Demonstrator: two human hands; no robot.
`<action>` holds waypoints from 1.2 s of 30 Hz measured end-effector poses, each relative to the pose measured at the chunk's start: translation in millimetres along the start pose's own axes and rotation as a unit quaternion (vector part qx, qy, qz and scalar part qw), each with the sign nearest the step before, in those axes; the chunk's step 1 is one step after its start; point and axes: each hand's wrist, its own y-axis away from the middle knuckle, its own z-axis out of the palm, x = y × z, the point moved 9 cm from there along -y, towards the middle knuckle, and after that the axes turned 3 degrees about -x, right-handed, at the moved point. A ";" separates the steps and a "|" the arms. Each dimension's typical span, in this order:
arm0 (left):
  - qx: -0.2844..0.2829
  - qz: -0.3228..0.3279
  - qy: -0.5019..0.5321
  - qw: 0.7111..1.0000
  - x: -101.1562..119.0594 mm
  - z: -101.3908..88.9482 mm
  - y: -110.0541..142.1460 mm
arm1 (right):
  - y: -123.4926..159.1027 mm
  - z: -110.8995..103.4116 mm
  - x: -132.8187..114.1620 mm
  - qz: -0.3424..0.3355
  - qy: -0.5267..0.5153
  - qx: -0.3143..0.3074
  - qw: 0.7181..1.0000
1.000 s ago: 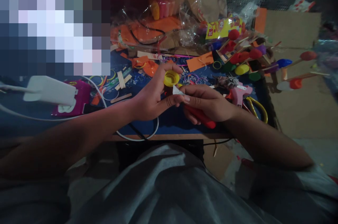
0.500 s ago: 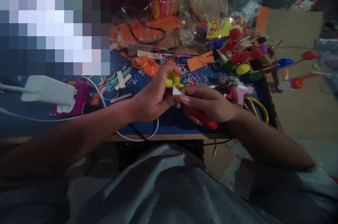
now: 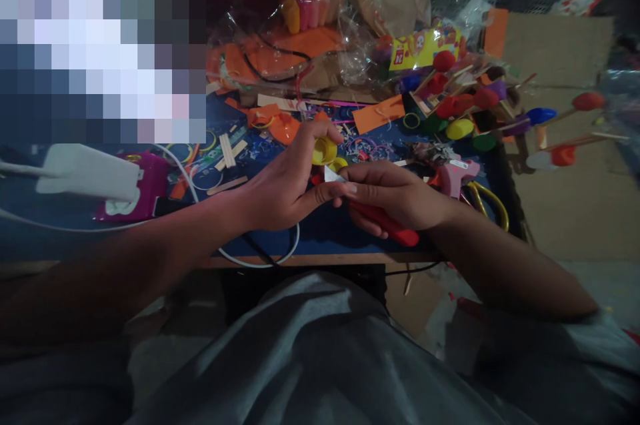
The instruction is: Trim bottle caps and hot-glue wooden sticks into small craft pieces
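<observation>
My left hand (image 3: 287, 188) is curled around a small yellow, hollow, round plastic piece (image 3: 324, 153), with its open end showing between index finger and thumb. A second yellow curved part (image 3: 339, 163) shows just below it; whether the two are joined is unclear. My right hand (image 3: 403, 195) is wrapped around a red-handled cutter knife (image 3: 397, 228). The pale blade (image 3: 332, 174) points up and left, close to the yellow piece. The thumbs of both hands meet near the base of the blade. Some fingers and the lower side of the yellow piece are hidden.
A pink glue gun (image 3: 457, 177) and yellow-handled scissors (image 3: 487, 205) lie to the right. Stick models with coloured ends (image 3: 460, 105) crowd the far right. At left, a white charger (image 3: 90, 171) sits in a magenta power block (image 3: 154, 178). Wooden sticks (image 3: 227, 151) and scraps litter the blue table.
The blade and cutter have shifted slightly against the yellow piece, and more of the second yellow curve shows beside the blade. Both hands keep their grip; the view has moved very slightly.
</observation>
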 end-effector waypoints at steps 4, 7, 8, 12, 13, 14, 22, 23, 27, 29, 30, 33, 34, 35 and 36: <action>-0.003 0.004 -0.054 0.999 -2.1 -1.3 1.9 | 0.4 -1.3 1.1 0.014 -0.004 0.006 1.000; -0.004 0.006 -0.068 0.998 -3.8 -1.1 3.0 | 0.7 -1.7 3.4 0.028 -0.005 0.006 1.000; -0.001 0.008 -0.071 0.997 -4.2 -1.1 3.2 | 0.7 -1.6 3.9 0.031 -0.006 0.005 0.999; 0.017 0.028 -0.076 0.997 -3.4 -1.3 3.4 | 0.2 0.7 0.4 0.009 0.004 0.002 1.000; 0.021 0.033 -0.073 0.997 -2.8 -1.6 3.4 | 0.1 1.4 -1.9 -0.004 0.012 0.003 1.000; 0.024 0.037 -0.071 0.997 -2.1 -1.9 3.4 | 0.2 1.6 -4.2 -0.016 0.021 0.006 1.000; 0.018 0.022 -0.053 0.998 -1.7 -2.9 2.7 | -0.3 2.5 -3.4 -0.026 0.000 0.004 1.000; 0.022 0.028 -0.055 0.998 -1.0 -3.2 2.7 | -0.4 1.9 -1.8 -0.021 -0.003 0.003 1.000; 0.013 0.042 -0.069 0.997 0.1 -0.1 2.0 | -1.1 0.1 2.4 -0.008 0.005 0.000 1.000; 0.004 0.049 -0.079 0.996 1.7 0.9 1.0 | -1.2 -0.9 3.5 -0.003 0.016 0.004 1.000; 0.003 0.055 -0.083 0.995 3.1 0.5 0.5 | -1.1 -1.4 3.5 -0.003 0.021 0.008 1.000; 0.009 0.067 -0.085 0.994 5.8 -2.1 -0.7 | -0.9 -1.0 -0.3 -0.016 0.036 0.015 0.999; 0.010 0.068 -0.082 0.994 5.9 -2.6 -0.8 | -0.7 -0.2 -2.5 -0.023 0.044 0.015 0.999; 0.012 0.068 -0.079 0.994 5.8 -2.8 -0.6 | -0.5 0.5 -4.7 -0.029 0.054 0.015 0.998; 0.015 0.067 -0.075 0.995 5.4 -2.7 0.0 | -0.3 1.1 -6.9 -0.035 0.065 0.016 0.997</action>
